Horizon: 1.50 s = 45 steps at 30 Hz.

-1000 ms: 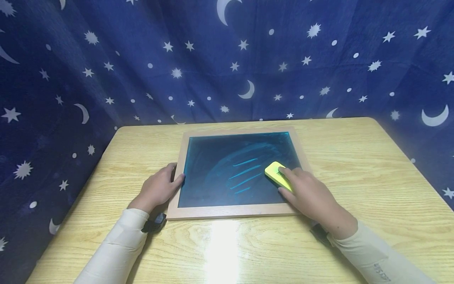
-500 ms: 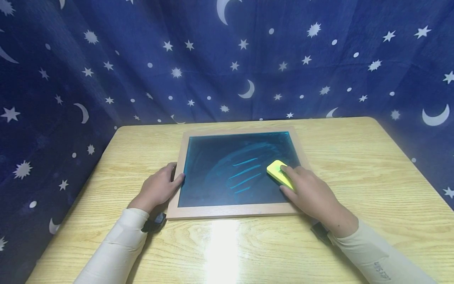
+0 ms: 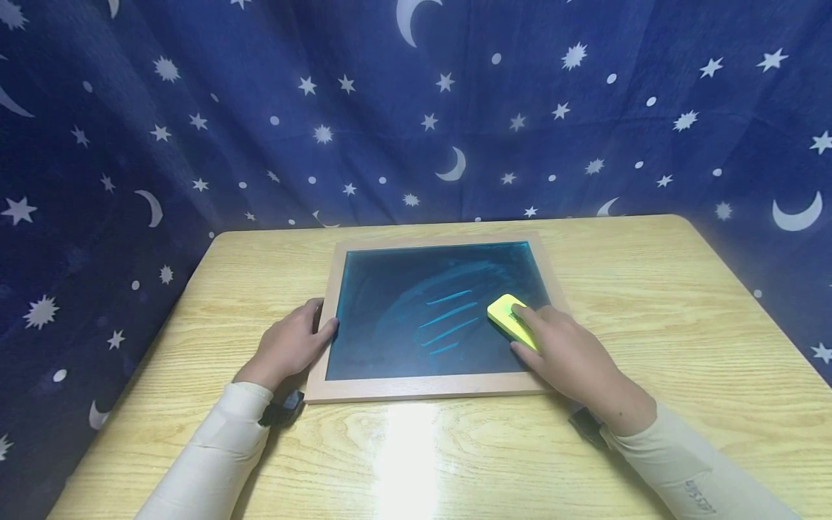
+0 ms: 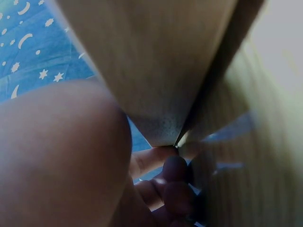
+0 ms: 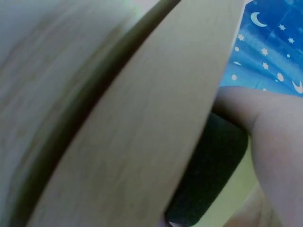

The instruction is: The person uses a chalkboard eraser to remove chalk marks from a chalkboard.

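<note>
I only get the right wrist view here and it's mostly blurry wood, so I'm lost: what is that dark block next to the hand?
Observer: It is the underside of a yellow eraser; the right hand holds it on a framed chalkboard.
Operator: Is anything drawn on the board?
Observer: Four short, light slanted strokes lie just left of the eraser, amid faint wipe smears.
Operator: And the other hand?
Observer: The left hand rests on the table, fingertips against the board's left frame edge.
</note>
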### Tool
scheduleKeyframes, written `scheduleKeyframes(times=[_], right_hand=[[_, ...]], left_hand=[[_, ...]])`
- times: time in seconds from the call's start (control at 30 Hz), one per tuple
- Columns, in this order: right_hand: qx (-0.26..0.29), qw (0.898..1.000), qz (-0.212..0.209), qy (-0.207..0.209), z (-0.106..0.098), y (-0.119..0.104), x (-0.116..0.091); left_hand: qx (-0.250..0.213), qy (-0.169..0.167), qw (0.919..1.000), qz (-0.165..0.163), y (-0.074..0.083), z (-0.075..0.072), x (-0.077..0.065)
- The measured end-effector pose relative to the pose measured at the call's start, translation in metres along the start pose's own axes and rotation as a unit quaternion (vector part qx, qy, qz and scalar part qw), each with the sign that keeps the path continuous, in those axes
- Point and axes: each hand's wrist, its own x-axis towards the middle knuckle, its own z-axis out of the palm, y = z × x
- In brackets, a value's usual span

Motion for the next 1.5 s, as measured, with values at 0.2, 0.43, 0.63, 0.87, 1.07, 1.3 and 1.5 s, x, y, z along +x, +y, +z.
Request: scheduleKeyframes(times=[0.2, 0.43, 0.63, 0.87, 1.07, 1.3, 1.5], right_hand=[[-0.006, 1.000, -0.018, 0.006, 0.004, -0.003, -0.001], [-0.015, 0.998, -0.050, 0.024, 0.009, -0.013, -0.003], [-0.015, 0.997, -0.069, 0.038, 0.010, -0.024, -0.007], [-0.012, 0.994, -0.098, 0.050, 0.013, -0.033, -0.011], [-0.011, 0.994, -0.101, 0.037, 0.013, -0.040, -0.013], [-0.012, 0.992, -0.117, 0.045, 0.016, -0.044, -0.017], [-0.009, 0.991, -0.123, 0.049, 0.017, -0.046, -0.018]], left_hand=[[0.000, 0.002, 1.0000, 0.001, -0.001, 0.001, 0.000], [-0.004, 0.004, 1.0000, 0.002, -0.003, 0.002, 0.000], [-0.004, 0.006, 1.0000, 0.001, -0.002, 0.003, 0.001], [-0.007, 0.006, 1.0000, -0.002, -0.001, 0.002, 0.000], [-0.003, 0.005, 1.0000, -0.004, -0.001, 0.002, 0.000], [-0.005, 0.002, 1.0000, -0.005, -0.001, 0.001, 0.000], [-0.008, 0.004, 0.9999, -0.005, -0.001, 0.002, 0.000]])
